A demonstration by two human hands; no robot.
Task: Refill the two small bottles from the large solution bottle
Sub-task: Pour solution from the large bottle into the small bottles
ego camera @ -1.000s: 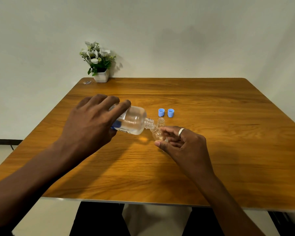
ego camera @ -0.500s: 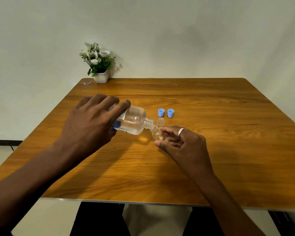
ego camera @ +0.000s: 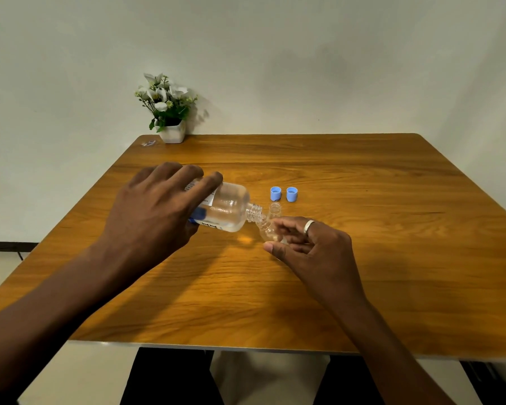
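Observation:
My left hand [ego camera: 155,211] grips the large clear solution bottle [ego camera: 228,209], tipped on its side with its open threaded neck pointing right. That neck meets the mouth of a small clear bottle [ego camera: 266,229], which my right hand [ego camera: 307,244] holds tilted towards it. A second small clear bottle [ego camera: 275,207] stands upright and uncapped just behind, close to the large bottle's neck. Two small blue caps [ego camera: 284,194] lie side by side on the wooden table [ego camera: 362,258], a little beyond the bottles.
A white pot of white flowers [ego camera: 170,112] stands at the table's far left corner against the wall. A small scrap [ego camera: 148,143] lies beside it. The table's near edge runs just above my legs.

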